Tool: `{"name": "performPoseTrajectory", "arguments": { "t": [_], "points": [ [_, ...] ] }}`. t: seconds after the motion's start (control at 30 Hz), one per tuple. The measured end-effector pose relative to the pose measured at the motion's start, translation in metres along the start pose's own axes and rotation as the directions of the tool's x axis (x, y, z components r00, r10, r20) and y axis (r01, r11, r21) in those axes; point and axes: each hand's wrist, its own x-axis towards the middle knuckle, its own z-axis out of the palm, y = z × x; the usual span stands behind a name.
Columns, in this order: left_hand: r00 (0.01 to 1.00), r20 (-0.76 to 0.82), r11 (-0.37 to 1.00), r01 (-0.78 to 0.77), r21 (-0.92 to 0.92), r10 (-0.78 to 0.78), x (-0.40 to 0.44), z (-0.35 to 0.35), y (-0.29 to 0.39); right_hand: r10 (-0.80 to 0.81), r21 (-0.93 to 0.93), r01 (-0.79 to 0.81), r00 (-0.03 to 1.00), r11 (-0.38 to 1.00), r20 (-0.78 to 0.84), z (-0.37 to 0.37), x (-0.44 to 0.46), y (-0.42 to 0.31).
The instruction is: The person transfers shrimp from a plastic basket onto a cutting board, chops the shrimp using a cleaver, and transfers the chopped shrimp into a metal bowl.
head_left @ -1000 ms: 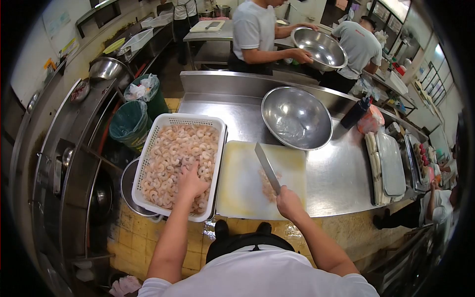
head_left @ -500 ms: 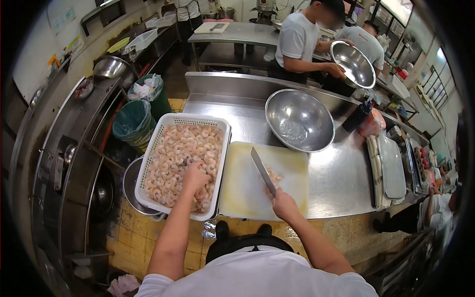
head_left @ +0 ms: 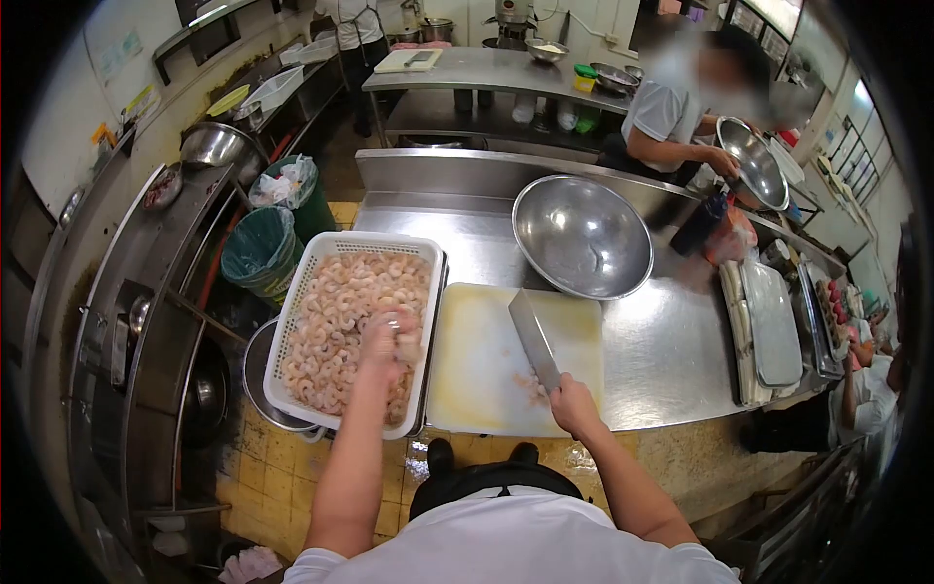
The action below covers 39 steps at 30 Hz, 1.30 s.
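A white perforated basket (head_left: 276, 341) full of peeled shrimp (head_left: 336, 311) stands at the left end of the steel table. Over its right part is my left hand (head_left: 389, 343), blurred by motion, with what look like shrimp at its fingers. My right hand (head_left: 574, 404) grips the handle of a cleaver (head_left: 534, 338), whose broad blade points up and left above the cutting board (head_left: 477, 360). Small pinkish shrimp pieces (head_left: 530, 387) lie on the board, beside and partly behind the blade. A large steel bowl (head_left: 584, 234) rests behind the board.
Trays (head_left: 769, 321), a dark bottle (head_left: 699, 222) and an orange-white bag (head_left: 732, 237) are on the table's right side. Lined bins (head_left: 261, 248) stand at the left. Across the table a co-worker (head_left: 671, 112) carries a steel bowl (head_left: 752, 164). Another person (head_left: 861, 399) is at far right.
My left hand has lifted from among the shrimp. The cleaver has turned so more of its blade face shows. The co-worker with the bowl has moved to the right.
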Motion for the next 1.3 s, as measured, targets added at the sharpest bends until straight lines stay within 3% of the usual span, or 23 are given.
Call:
{"name": "performPoseTrajectory", "arguments": {
  "t": [0.1,0.17,0.27,0.3,0.37,0.47,0.57,0.67,0.77,0.87,0.97,1.17,1.3],
  "points": [
    [0.984,0.149,0.991,0.083,0.105,-0.098,-0.003,0.055,-0.043,-0.043,0.074,0.043,0.999,0.996,0.010,-0.003,-0.010,-0.001],
    [0.974,0.212,0.983,0.045,0.180,-0.084,0.007,0.074,-0.090,-0.064,0.142,0.061,0.998,0.988,0.018,-0.005,-0.022,-0.001],
    [0.988,0.112,0.833,0.024,0.552,-0.102,0.024,0.077,-0.147,-0.055,0.197,0.041,0.996,0.980,0.068,-0.005,-0.037,-0.001],
    [0.982,0.190,0.661,-0.154,0.735,0.017,0.019,0.078,-0.154,-0.045,0.198,0.026,0.995,0.980,0.091,-0.006,-0.038,-0.001],
    [0.896,0.408,0.150,-0.434,0.889,0.172,0.003,0.079,-0.164,-0.036,0.206,0.016,0.995,0.979,0.095,-0.008,-0.043,-0.002],
    [0.871,0.479,-0.180,-0.457,0.871,0.108,-0.043,0.101,-0.147,-0.023,0.236,0.010,0.998,0.972,0.052,-0.012,-0.051,-0.011],
    [0.739,0.623,-0.339,-0.535,0.774,0.256,-0.059,0.096,-0.140,0.000,0.250,-0.011,0.999,0.968,0.043,-0.025,-0.063,-0.024],
    [0.755,0.620,-0.104,-0.614,0.783,0.212,-0.024,0.064,-0.166,-0.015,0.199,0.006,0.999,0.980,0.044,-0.029,-0.072,-0.035],
    [0.753,0.632,-0.023,-0.640,0.768,0.184,-0.022,0.065,-0.154,0.006,0.124,-0.011,0.999,0.992,0.045,-0.003,-0.055,-0.024],
    [0.618,0.767,-0.017,-0.777,0.630,0.175,-0.026,0.070,-0.143,-0.055,0.124,0.057,0.998,0.991,-0.017,0.008,-0.031,-0.018],
    [0.593,0.802,-0.027,-0.802,0.596,0.075,-0.026,0.067,-0.147,-0.059,0.125,0.061,0.998,0.990,-0.018,-0.014,-0.044,-0.033],
    [0.595,0.794,-0.016,-0.799,0.602,0.124,-0.027,0.061,-0.154,-0.074,0.093,0.078,0.996,0.993,-0.045,0.022,-0.041,-0.025],
    [0.592,0.801,-0.017,-0.803,0.596,0.091,-0.024,0.067,-0.147,-0.095,0.109,0.098,0.995,0.989,-0.038,-0.003,-0.041,-0.042]
  ]
}}
